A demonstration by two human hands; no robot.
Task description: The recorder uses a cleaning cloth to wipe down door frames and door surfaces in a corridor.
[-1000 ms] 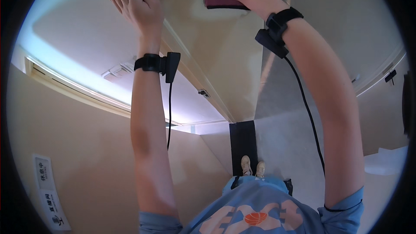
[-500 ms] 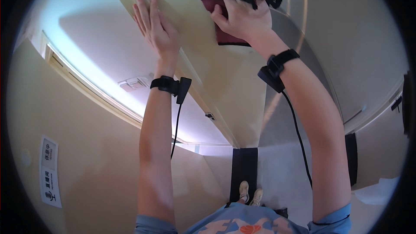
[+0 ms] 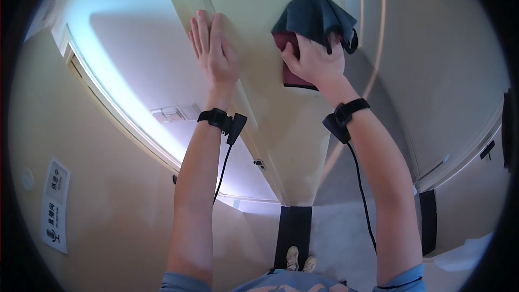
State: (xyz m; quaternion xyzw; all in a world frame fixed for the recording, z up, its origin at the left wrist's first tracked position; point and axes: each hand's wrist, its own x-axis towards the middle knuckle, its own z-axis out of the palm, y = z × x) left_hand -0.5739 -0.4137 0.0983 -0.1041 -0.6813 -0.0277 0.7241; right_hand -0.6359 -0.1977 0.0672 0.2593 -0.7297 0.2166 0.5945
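My left hand [image 3: 216,57] lies flat along the edge of a cream door [image 3: 270,124], its fingers stretched out and nothing in them. On the door's broad face, to the right, my right hand [image 3: 316,62] presses a cloth [image 3: 313,16] against the surface. The cloth is dark teal on one side and maroon on the other, and it drapes over my fingers, hiding most of them. Its maroon part hangs below my palm with a dark lower hem. Each wrist wears a black strap with a small box and a cable.
A metal latch [image 3: 259,164] is set in the door's edge below my left hand. White wall switches [image 3: 175,112] show beyond the doorway. A sign [image 3: 55,205] hangs on the left wall. A black strip [image 3: 294,227] lies on the grey floor by my shoes [image 3: 292,257].
My right hand and the cloth have moved lower on the door's face. My left hand stays flat at the door's edge. The whole view has shifted slightly.
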